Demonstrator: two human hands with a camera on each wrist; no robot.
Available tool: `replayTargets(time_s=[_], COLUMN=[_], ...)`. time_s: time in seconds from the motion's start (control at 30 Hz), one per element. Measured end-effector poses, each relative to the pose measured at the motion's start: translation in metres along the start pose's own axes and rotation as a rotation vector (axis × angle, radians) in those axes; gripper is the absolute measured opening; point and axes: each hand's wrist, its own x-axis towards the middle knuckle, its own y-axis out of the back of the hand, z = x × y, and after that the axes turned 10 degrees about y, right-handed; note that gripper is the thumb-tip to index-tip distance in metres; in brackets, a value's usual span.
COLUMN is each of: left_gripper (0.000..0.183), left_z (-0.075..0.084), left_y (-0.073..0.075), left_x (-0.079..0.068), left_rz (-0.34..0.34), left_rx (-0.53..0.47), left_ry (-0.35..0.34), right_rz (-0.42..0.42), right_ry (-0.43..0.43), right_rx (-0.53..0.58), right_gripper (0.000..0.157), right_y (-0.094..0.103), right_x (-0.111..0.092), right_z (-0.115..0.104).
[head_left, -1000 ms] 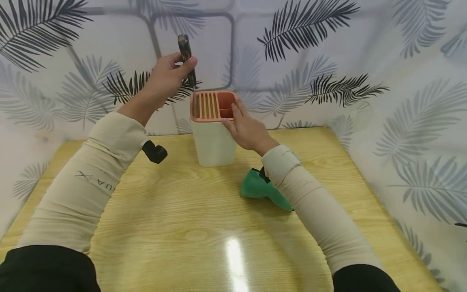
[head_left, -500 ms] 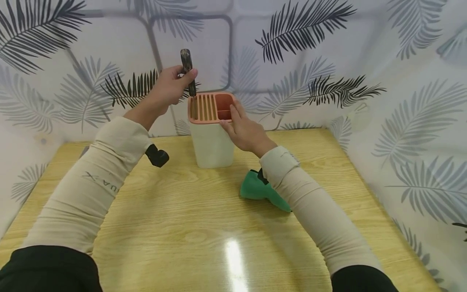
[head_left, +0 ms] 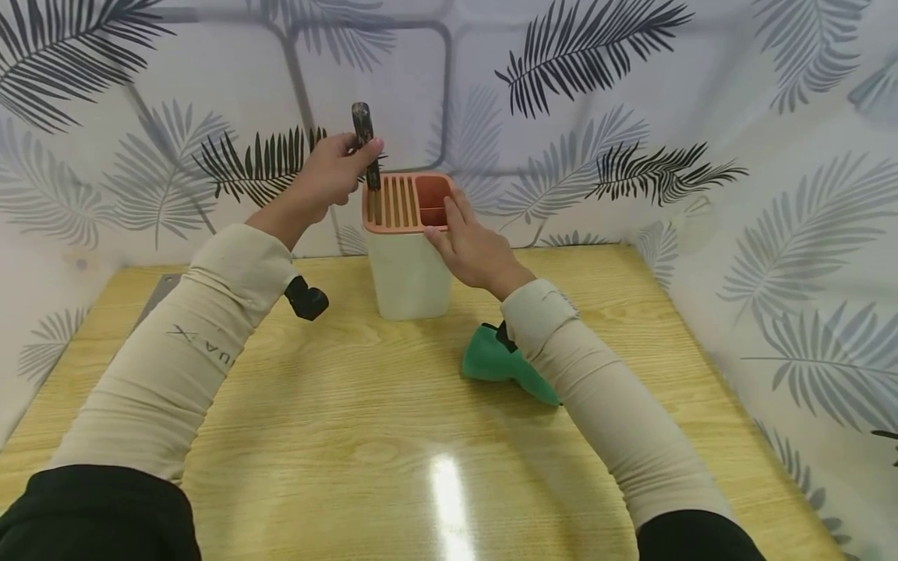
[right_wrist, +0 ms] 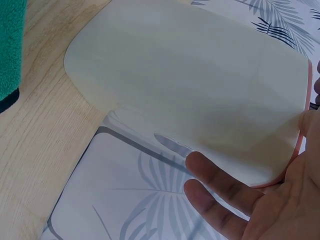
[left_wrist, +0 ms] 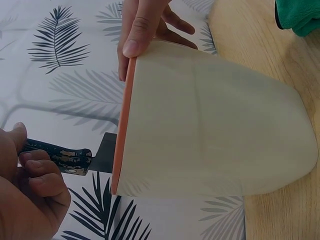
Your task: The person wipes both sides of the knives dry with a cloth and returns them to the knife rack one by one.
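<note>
A cream knife holder (head_left: 410, 280) with an orange slotted top stands upright at the back of the table. My left hand (head_left: 335, 167) grips the dark mottled handle of a knife (head_left: 362, 121) above the leftmost slot. In the left wrist view, a short stretch of blade (left_wrist: 104, 154) shows between handle and orange rim; the rest is hidden inside the holder. My right hand (head_left: 480, 253) holds the holder at its right front corner, thumb on the front rim. In the right wrist view, two fingers (right_wrist: 215, 175) extend along its outer side.
A green cloth item (head_left: 494, 358) with dark trim lies on the table, partly behind my right sleeve. At the left, a flat grey object (head_left: 160, 292) shows beside my left sleeve. A leaf-patterned covering (head_left: 561, 156) rises behind the wooden table (head_left: 365, 436).
My left hand has moved down with the knife, and its blade has sunk further into the slot. My right hand stays on the holder. More of the grey object shows at left.
</note>
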Motion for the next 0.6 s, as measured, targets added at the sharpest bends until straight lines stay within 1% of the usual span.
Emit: replayTargets(time_s=[0.17,0.33,0.47,0.6], left_gripper=[0.053,0.044,0.039,0.041], left_z=[-0.0036,-0.006,-0.0069,-0.007], left_y=[0.0002,-0.0017,-0.0047,-0.0074], left_x=[0.0025,0.0034,0.0039,0.0043], left_rz=[-0.007,-0.002,0.004,0.0], left_rx=[0.001,-0.018,0.004,0.026], left_ry=[0.011,0.011,0.022,0.041], right_rz=[-0.008,-0.006,0.001,0.003], right_ry=[0.0,0.001,-0.001,-0.005], right_rx=[-0.005,-0.013,-0.01,-0.006], right_gripper=[0.074,0.074,0.074,0.074], right_y=[0.0003,0.0006,0.0004,-0.0002], right_x=[0.0007,0.0016,0.0007,0.0002], right_z=[-0.0014,-0.0012,-0.0006,0.0005])
